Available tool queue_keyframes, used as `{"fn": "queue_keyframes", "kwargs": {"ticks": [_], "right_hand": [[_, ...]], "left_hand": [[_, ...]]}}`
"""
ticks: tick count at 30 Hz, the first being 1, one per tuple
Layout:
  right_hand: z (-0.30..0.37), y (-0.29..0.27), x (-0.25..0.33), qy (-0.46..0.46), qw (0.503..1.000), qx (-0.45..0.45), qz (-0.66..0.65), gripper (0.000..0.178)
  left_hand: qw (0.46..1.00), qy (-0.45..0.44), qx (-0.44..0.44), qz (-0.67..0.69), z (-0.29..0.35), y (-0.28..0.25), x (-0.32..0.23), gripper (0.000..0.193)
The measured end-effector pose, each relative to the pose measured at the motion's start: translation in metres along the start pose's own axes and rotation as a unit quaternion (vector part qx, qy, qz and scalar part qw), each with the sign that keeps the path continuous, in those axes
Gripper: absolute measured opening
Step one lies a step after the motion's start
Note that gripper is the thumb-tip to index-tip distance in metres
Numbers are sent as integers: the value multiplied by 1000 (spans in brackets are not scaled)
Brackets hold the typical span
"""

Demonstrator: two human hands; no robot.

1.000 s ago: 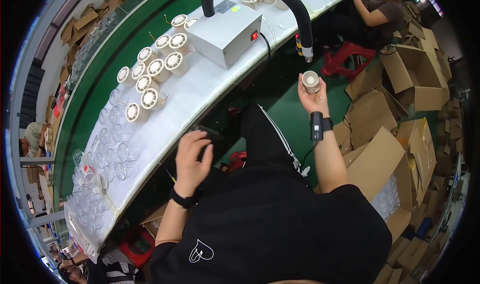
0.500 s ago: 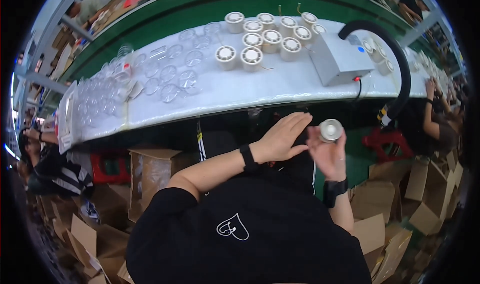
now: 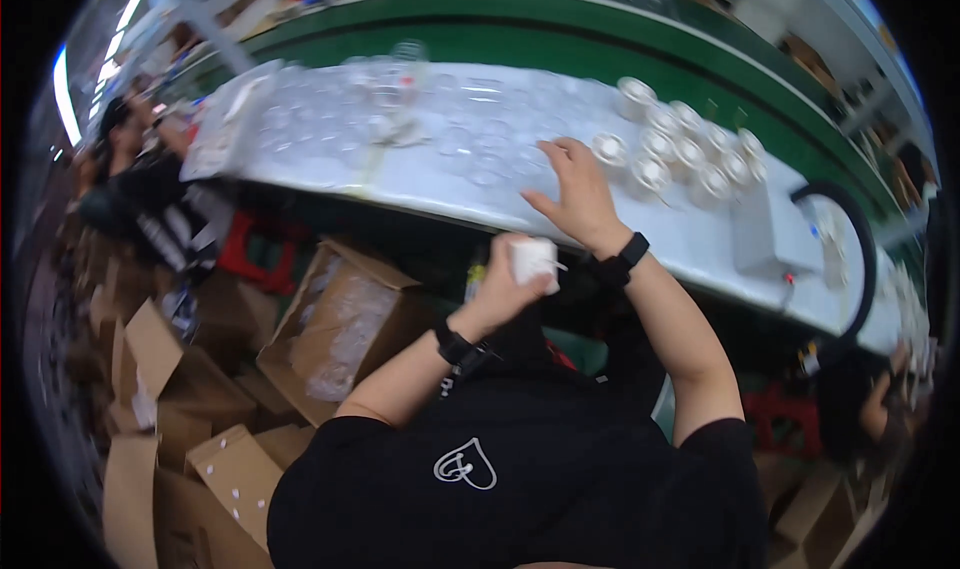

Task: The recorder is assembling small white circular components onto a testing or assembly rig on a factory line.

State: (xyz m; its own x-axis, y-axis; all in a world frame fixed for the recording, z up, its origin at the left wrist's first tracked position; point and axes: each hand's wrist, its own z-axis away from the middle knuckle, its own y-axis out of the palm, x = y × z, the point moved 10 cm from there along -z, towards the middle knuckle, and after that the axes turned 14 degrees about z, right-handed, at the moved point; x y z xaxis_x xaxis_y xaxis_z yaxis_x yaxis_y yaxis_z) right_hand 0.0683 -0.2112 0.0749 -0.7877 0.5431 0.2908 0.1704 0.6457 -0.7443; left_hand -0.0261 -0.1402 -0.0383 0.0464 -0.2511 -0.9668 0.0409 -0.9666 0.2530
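My left hand [image 3: 490, 299] is closed round a white cylindrical housing [image 3: 534, 264], held above my lap near the table's front edge. A short thin lead seems to stick out from the housing's right side, but motion blurs it. Over the table my right hand [image 3: 583, 199] reaches forward, open, with thumb and fingers apart and nothing in it. Just beyond and left of its fingertips lie clear round plastic covers [image 3: 487, 164]. To its right stands a group of white housings [image 3: 651, 175] with slotted round tops, some with thin wires.
A grey metal box [image 3: 772, 234] with a black flexible hose [image 3: 868, 259] stands right on the white-covered table [image 3: 440, 194]. An open carton [image 3: 345, 314] of clear plastic pieces sits below left, near a red stool [image 3: 250, 254]. Other people work at both sides.
The white housing has passed from my right hand to my left. My right hand has moved up over the table, and the view has turned left.
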Motion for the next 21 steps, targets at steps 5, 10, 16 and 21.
{"fn": "queue_keyframes", "kwargs": {"ticks": [5, 10, 16, 21], "right_hand": [[5, 34, -29, 21, 985, 6, 169, 61], [51, -4, -41, 133, 990, -40, 30, 55], [281, -71, -108, 523, 706, -209, -429, 57], [500, -162, -166, 588, 467, -483, -451, 64]], "left_hand": [[982, -160, 72, 62, 27, 17, 49, 46], [980, -173, 66, 72, 34, 30, 62, 48], [994, -47, 81, 52, 12, 63, 67, 48], [960, -194, 204, 3, 15, 107, 88, 45]]}}
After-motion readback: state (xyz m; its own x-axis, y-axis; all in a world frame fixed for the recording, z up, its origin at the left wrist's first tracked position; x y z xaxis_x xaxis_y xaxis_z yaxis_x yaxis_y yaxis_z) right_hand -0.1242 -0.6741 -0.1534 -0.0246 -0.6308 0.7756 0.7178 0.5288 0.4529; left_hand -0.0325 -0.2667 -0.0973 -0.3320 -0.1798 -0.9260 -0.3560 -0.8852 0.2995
